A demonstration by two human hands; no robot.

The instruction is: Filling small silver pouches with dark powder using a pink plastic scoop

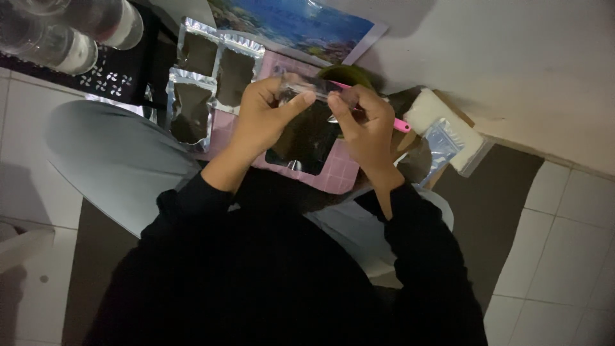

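Pouch (307,138), dark with a clear top, is held above a pink mat (339,172); left hand (262,118) and right hand (362,125) pinch its upper edge. Contents unreadable in dim light. Pink tool (401,125) partly hidden. Three filled pouches (211,83) lie left.

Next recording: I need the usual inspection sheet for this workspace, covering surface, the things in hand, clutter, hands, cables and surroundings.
Surface: pink gridded mat on the floor, dimly lit.
Things in hand: clear-fronted pouch with dark contents, held by its top edge in both hands.
Clutter: three filled pouches lying side by side on the mat; pink-handled tool behind the right hand; stack of empty clear bags; colourful printed sheet.
Hands: left hand and right hand both pinch the pouch's top edge.
Cables: nothing seen.
Surroundings: white tiled floor; clear bottles top left; black sleeves.
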